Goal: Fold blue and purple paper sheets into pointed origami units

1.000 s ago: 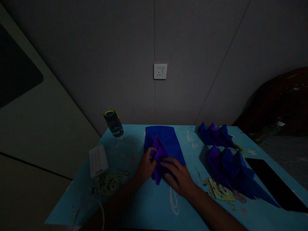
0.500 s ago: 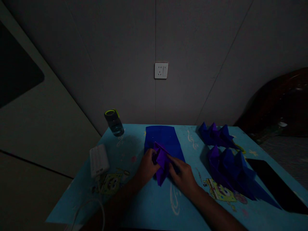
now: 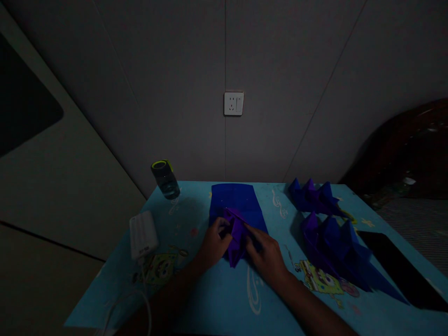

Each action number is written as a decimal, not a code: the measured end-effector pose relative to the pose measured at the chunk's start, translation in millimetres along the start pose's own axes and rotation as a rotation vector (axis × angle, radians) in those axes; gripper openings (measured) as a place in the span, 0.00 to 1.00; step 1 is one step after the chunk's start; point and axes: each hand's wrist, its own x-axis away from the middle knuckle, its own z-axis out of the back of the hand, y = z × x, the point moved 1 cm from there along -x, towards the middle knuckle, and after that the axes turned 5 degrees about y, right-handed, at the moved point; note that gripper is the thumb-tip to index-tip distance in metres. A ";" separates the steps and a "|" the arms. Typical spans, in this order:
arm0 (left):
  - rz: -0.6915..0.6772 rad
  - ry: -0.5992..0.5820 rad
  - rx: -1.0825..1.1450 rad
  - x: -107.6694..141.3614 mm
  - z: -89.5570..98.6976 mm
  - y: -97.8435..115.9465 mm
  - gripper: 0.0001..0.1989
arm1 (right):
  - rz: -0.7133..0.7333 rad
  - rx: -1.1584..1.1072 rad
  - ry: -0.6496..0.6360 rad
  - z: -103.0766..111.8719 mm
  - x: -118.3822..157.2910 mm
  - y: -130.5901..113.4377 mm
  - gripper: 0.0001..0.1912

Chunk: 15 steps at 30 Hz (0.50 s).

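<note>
A folded purple paper piece [image 3: 237, 235] is held between my two hands, above the near part of a blue paper sheet [image 3: 234, 196]. My left hand [image 3: 216, 240] grips its left side, thumb on the near face and fingers curled at the edge. On the right side, my right hand [image 3: 264, 249] pinches the same piece, its fingers partly hidden. Two folded blue and purple paper boats with pointed peaks stand at the right: a far boat [image 3: 317, 197] and a larger near boat [image 3: 338, 252].
A water bottle [image 3: 165, 179] stands at the back left of the light blue table cover [image 3: 196, 298]. Nearer lies a white power bank [image 3: 143, 234] with a white cable. A flat black tablet-like slab [image 3: 402, 268] rests at the right edge. The wall has a socket [image 3: 234, 103].
My left fingers have shifted slightly on the purple paper, and its lower tip has risen a little. The boats and other things stay where they were.
</note>
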 end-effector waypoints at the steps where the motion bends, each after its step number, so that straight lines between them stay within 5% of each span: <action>1: 0.010 0.002 0.007 -0.1 0.1 -0.7 0.13 | 0.006 0.004 0.002 -0.5 0.2 0.0 0.19; 15: 0.043 -0.005 0.125 -1.6 5.4 0.2 0.11 | -0.047 -0.003 0.014 2.8 -1.7 1.2 0.21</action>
